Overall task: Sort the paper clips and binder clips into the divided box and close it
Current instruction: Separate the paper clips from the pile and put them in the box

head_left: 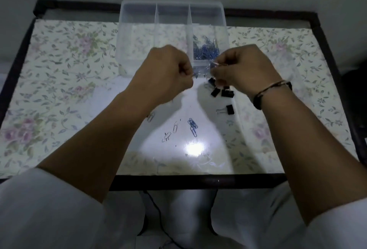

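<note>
Blue paper clips (193, 126) lie loose nearest me on the glass-topped table (59, 81), with black binder clips (222, 92) scattered a little farther off to the right. Above them I see my left hand (168, 72) curled closed, though what it pinches I cannot tell, and my right hand (241, 68) pinching a small clip (214, 64). Beyond sits the clear divided box (137, 36), open, a heap of blue clips (206, 51) in its right compartment.
</note>
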A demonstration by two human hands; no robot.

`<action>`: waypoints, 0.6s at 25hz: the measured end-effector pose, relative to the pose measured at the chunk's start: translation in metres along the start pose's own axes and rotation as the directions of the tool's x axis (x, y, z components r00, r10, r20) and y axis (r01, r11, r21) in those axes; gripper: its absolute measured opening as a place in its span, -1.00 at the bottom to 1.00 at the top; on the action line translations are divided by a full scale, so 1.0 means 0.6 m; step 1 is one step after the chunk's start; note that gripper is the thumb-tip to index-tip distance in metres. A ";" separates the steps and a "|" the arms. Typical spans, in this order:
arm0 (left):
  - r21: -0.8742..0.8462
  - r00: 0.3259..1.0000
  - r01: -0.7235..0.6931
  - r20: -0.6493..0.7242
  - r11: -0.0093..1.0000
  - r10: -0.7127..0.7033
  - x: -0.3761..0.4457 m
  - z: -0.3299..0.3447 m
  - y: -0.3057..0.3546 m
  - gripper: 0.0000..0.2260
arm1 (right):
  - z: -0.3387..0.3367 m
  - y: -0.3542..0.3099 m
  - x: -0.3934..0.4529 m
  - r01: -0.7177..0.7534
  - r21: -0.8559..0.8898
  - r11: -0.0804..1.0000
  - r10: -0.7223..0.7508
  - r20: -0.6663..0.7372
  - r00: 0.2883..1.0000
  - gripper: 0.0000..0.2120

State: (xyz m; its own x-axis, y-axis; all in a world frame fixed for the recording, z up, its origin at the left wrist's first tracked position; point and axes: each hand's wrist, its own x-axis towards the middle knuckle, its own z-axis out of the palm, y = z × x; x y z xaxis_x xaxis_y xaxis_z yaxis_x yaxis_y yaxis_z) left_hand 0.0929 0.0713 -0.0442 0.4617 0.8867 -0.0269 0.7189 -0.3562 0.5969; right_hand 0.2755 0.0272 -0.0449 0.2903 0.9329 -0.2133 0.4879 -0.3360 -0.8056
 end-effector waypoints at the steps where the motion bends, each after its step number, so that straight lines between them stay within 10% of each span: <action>1: -0.008 0.998 -0.026 -0.050 1.000 0.026 0.023 -0.002 0.015 -0.91 | -0.006 -0.006 0.024 0.007 -0.028 1.000 -0.009 -0.057 0.998 -0.90; 6: 0.134 0.997 0.002 -0.077 0.991 0.009 0.121 0.032 0.046 -0.82 | -0.006 -0.036 0.122 -0.039 -0.436 0.899 -0.016 -0.123 0.992 -0.86; 10: 0.179 0.999 0.017 -0.039 0.984 -0.010 0.057 0.031 0.025 -0.77 | -0.017 -0.031 0.036 -0.013 -0.421 0.907 -0.068 -0.178 0.982 -0.80; 15: 0.472 0.884 0.175 0.312 0.864 -0.349 -0.119 0.063 -0.008 -0.67 | 0.059 0.038 -0.110 0.037 -0.562 0.827 0.148 0.280 0.949 -0.64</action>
State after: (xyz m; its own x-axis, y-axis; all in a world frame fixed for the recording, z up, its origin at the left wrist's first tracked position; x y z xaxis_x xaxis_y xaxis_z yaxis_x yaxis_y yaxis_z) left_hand 0.0762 -0.0016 -0.0753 0.3191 0.8159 -0.4822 0.9472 -0.2919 0.1329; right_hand 0.2386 -0.0377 -0.0689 0.1174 0.8716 -0.4760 0.8763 -0.3165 -0.3633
